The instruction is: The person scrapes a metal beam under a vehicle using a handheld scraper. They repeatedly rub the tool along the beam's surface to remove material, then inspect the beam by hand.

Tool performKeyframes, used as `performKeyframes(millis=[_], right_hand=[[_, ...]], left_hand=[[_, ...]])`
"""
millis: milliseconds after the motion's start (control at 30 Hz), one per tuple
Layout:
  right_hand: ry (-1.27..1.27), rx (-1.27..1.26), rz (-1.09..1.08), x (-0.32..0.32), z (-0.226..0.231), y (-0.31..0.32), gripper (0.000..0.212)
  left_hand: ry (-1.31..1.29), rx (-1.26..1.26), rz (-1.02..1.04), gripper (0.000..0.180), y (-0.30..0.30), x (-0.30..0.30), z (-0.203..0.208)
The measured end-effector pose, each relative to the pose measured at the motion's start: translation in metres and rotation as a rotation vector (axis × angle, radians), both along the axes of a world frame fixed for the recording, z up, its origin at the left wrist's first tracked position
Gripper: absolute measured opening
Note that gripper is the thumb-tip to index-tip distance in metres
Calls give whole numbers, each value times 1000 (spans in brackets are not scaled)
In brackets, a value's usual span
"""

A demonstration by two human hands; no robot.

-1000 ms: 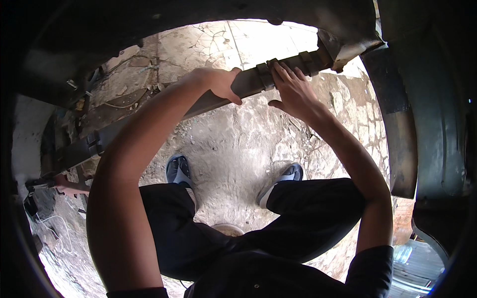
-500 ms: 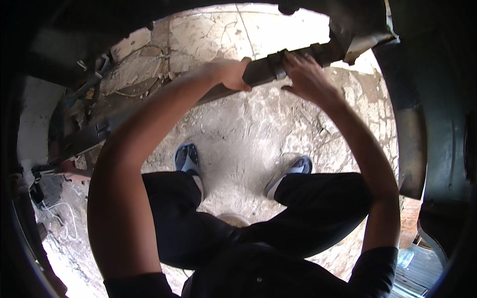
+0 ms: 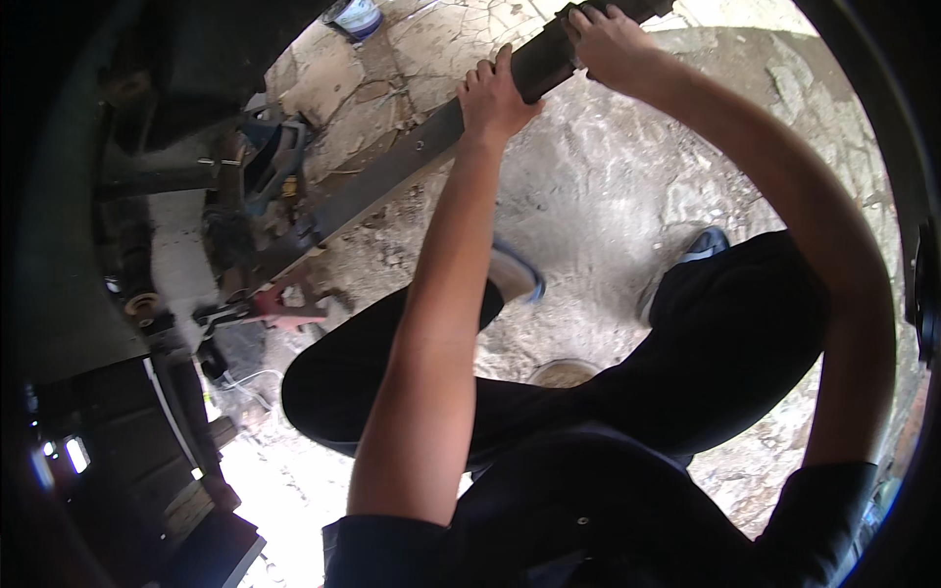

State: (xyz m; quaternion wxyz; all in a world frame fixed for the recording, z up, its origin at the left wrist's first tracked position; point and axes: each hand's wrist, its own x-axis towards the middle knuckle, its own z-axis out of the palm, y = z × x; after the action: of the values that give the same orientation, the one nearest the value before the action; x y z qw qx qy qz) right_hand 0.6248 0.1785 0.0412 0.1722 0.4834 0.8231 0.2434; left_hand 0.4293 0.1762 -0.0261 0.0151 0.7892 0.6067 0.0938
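Note:
A long dark metal bar [image 3: 387,181] runs slantwise from the lower left to the upper right in front of me. Its far-right stretch is thicker and black, with a raised band. My left hand [image 3: 493,101] is wrapped over the bar just left of this thicker part, fingers on the far side and thumb on the near side. Farther right, my right hand [image 3: 613,49] grips the black part at the band, fingertips over its top. The palm sides of both hands are hidden.
Dark metal machinery [image 3: 147,206] crowds the left, with a red metal stand [image 3: 292,306] under the bar's lower end and a white cord [image 3: 257,380] below. A blue-and-white tub [image 3: 358,18] stands beyond the bar. A round pale object [image 3: 564,372] sits between my legs on the rough floor [image 3: 588,216].
My view has swung left, showing more of the machinery and the bar's lower end. My left hand now has its fingers over the bar. My left knee has dropped outward.

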Motion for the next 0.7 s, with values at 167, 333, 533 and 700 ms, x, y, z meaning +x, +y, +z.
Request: performKeyframes(millis=[167,333,533,700], right_hand=[[289,54,101,13,-18,-2,54],[286,68,173,36,-14,-18,68],[270,-28,50,32,2,-35,93],[320,11,81,33,4,-41,85]], left_hand=[[-44,8,25,102,-1,-3,0],[-20,-1,23,103,-1,-1,3],[-16,97,-12,102,-5,-3,-3],[-94,96,-58,100,-5,-3,-2]])
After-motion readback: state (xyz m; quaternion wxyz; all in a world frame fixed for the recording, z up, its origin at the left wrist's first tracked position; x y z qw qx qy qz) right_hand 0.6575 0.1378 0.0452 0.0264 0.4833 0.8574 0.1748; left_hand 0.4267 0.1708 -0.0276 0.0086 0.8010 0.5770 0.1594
